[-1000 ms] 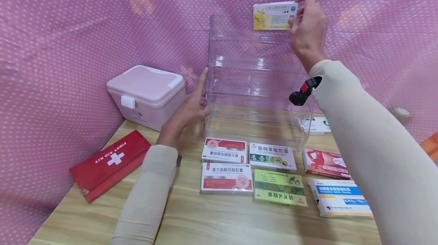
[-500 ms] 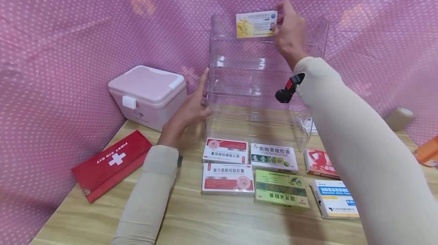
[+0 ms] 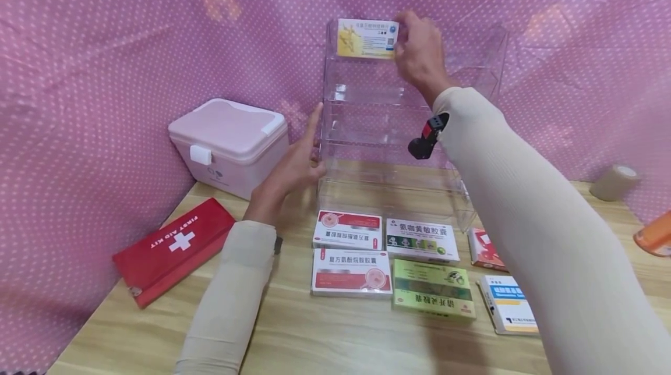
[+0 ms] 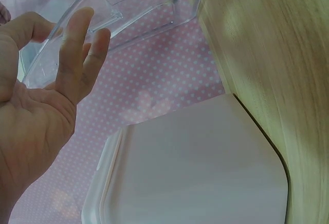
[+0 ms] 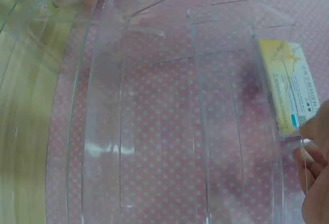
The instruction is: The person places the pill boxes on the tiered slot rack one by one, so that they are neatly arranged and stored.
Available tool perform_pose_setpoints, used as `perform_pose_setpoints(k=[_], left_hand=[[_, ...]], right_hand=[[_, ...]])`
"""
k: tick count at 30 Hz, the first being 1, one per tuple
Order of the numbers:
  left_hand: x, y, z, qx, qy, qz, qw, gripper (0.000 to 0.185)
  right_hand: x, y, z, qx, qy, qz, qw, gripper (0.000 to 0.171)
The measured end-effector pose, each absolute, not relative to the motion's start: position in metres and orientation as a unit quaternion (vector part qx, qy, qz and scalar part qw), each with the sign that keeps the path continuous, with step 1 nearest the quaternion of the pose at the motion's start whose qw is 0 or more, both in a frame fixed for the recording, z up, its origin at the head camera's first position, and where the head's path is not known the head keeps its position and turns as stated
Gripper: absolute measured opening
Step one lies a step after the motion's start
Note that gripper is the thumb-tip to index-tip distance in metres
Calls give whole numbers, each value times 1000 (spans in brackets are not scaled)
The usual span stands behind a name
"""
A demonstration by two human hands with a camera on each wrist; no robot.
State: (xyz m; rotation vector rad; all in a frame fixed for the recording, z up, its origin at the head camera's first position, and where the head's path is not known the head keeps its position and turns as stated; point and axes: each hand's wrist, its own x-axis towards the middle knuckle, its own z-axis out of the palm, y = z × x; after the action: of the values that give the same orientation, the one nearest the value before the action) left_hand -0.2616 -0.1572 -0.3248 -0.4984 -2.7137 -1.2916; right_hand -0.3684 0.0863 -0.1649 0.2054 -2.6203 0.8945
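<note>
Right hand gripping yellow medicine box, moved leftward along clear rack top; left hand flat, fingers straight, unmoved

A pink case stands at the surface's back left, a red first-aid pouch before it (white cross up). Medicine boxes lie in rows; a bandage roll sits far right.
</note>
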Motion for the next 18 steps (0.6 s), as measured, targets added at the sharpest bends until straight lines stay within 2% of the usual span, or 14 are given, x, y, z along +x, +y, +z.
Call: perform_pose_setpoints(k=[9, 18], left_hand=[[-261, -158, -325, -162, -891, -421, 47, 126], [-262, -158, -324, -168, -886, -430, 42, 126]], right_hand=[[-364, 92, -166, 126, -938, 280, 161, 80], [-352, 112, -163, 130, -933, 293, 166, 86]])
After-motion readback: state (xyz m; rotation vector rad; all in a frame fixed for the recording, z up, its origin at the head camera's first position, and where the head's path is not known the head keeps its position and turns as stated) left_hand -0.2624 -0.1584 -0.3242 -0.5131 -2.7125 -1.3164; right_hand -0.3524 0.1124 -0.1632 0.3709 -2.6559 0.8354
